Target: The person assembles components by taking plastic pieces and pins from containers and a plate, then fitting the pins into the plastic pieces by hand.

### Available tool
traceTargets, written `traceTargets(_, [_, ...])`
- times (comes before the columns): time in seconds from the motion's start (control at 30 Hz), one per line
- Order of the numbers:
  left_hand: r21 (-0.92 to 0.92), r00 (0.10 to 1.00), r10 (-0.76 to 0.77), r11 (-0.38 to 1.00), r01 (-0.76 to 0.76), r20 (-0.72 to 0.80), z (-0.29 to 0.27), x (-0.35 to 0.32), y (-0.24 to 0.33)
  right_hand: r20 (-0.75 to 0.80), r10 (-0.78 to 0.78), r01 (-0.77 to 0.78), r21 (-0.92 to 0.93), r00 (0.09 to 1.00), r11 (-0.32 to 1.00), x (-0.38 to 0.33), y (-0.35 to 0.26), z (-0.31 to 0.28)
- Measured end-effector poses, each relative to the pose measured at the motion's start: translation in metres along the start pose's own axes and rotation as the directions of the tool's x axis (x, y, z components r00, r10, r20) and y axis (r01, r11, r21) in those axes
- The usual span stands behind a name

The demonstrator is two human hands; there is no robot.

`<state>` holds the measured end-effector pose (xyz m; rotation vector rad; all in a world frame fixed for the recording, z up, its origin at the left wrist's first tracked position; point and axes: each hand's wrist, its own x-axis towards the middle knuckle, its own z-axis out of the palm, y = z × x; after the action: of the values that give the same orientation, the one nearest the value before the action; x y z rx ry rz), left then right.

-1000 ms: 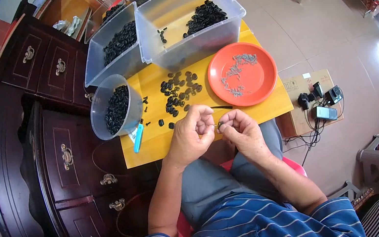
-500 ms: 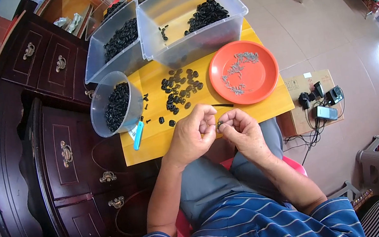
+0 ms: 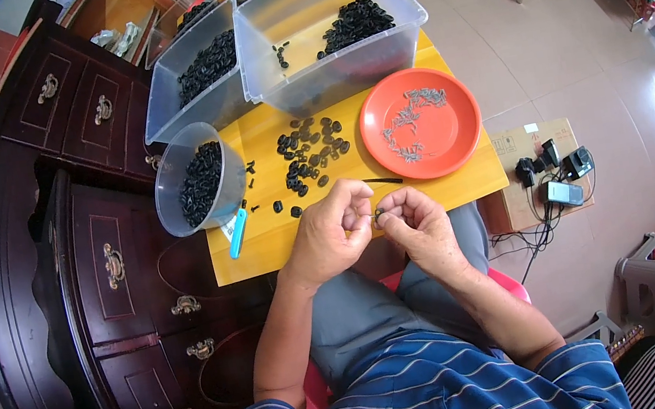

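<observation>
My left hand (image 3: pixel 330 231) and my right hand (image 3: pixel 419 224) meet over the near edge of a small yellow table (image 3: pixel 282 242), fingertips pinched together on a small dark part (image 3: pixel 379 214). Just beyond them lies a loose heap of small black parts (image 3: pixel 309 154). An orange plate (image 3: pixel 455 141) holding thin grey metal pieces (image 3: pixel 408 119) sits to the right. A thin black tool (image 3: pixel 382 181) lies between the heap and my hands.
A round clear tub of black parts (image 3: pixel 200 182) stands at the table's left, with a blue pen-like item (image 3: pixel 238 232) beside it. Two clear bins (image 3: pixel 333 24) with black parts stand behind. Dark wooden drawers (image 3: pixel 110 264) are left; a cardboard box with chargers (image 3: pixel 548 165) is right.
Both hands stay pinched together at the table's near edge; only the fingers shift slightly. Nothing on the table has moved.
</observation>
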<state>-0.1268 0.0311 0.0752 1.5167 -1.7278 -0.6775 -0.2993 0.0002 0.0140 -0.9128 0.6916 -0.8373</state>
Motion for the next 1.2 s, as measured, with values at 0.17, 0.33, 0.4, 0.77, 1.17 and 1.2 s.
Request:
traceTargets(0.17, [0.032, 1.0, 0.017, 0.999, -0.017, -0.009, 0.002, 0.001, 0.001, -0.012, -0.024, 0.024, -0.017, 1.0, 1.0, 0.001, 0.001, 0.002])
traceTargets(0.33, [0.011, 1.0, 0.004, 1.0, -0.003, -0.016, 0.005, 0.0, 0.002, -0.028, -0.016, 0.014, -0.048, 0.999, 0.999, 0.0, -0.002, 0.001])
traceTargets(0.4, [0.0, 1.0, 0.01, 1.0, -0.01, -0.022, 0.007, 0.0, 0.001, -0.035, -0.005, 0.002, -0.064, 0.999, 0.998, -0.001, -0.002, 0.001])
traceTargets(0.77, [-0.112, 0.998, -0.054, 0.992, 0.055, 0.012, 0.006, -0.005, -0.002, -0.016, -0.077, 0.074, -0.148, 0.997, 0.986, 0.001, 0.005, 0.0])
traceTargets(1.17, [0.109, 0.93, -0.2, 0.964, 0.244, -0.309, -0.017, -0.004, -0.069, -0.021, 0.093, -0.083, 0.297, 0.995, 0.951, 0.005, -0.007, -0.004])
traceTargets(1.2, [0.244, 0.941, -0.147, 0.943, 0.226, -0.304, -0.016, -0.002, -0.074, -0.003, 0.136, -0.127, 0.337, 0.991, 0.933, 0.005, -0.006, -0.006])
